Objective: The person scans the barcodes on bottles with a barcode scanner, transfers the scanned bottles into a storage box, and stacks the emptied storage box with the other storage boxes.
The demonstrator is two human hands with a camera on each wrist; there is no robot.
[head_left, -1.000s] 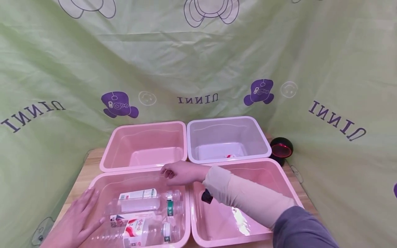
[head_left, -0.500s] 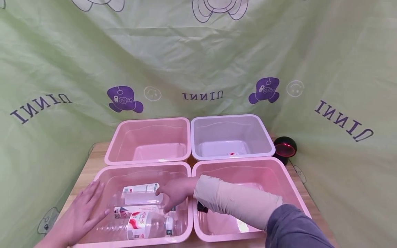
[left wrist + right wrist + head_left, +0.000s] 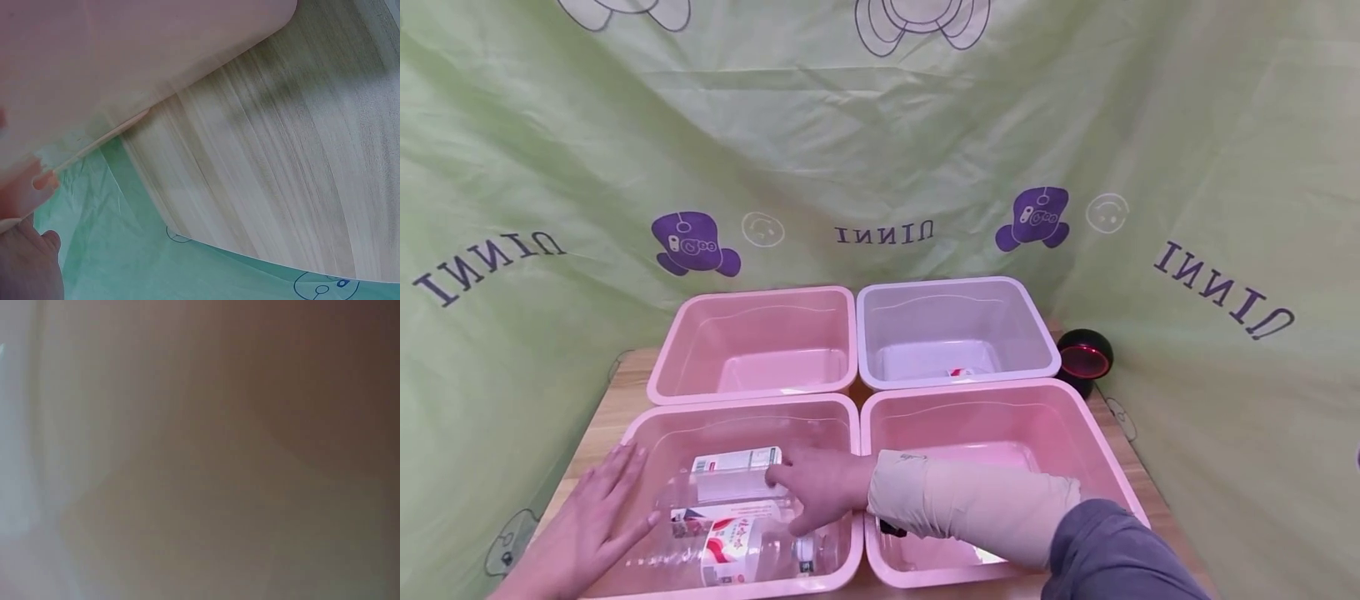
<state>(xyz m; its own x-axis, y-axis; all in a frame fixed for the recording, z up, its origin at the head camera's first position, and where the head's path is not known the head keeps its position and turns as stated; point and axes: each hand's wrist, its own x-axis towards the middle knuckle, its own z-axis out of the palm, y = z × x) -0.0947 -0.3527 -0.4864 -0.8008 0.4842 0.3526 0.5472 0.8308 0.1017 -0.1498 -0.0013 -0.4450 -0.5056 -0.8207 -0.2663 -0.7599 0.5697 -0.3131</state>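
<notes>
My right hand [image 3: 823, 483] reaches into the front left pink bin [image 3: 737, 405], fingers and thumb round the neck end of a clear plastic bottle [image 3: 685, 485] lying on its side. The hand hides that neck. Nearer me lies another clear bottle [image 3: 730, 550] with a red and white label, its neck pointing right. White boxes show among them, one at the back [image 3: 748, 459] and one in the middle [image 3: 722, 513]. My left hand [image 3: 583, 517] rests with straight fingers on the bin's left rim; the left wrist view shows part of this hand [image 3: 31, 262] under the rim.
Behind stand a pink bin [image 3: 752, 292] and a lilac bin [image 3: 955, 283] with a small red and white item [image 3: 961, 372] inside. My right forearm crosses another pink bin [image 3: 970, 387]. A round black device [image 3: 1085, 354] stands at the right. The right wrist view is blurred.
My right hand has come down from above the bin's back right corner onto the bottle's neck end. My left hand stays on the rim. The head view has shifted slightly.
</notes>
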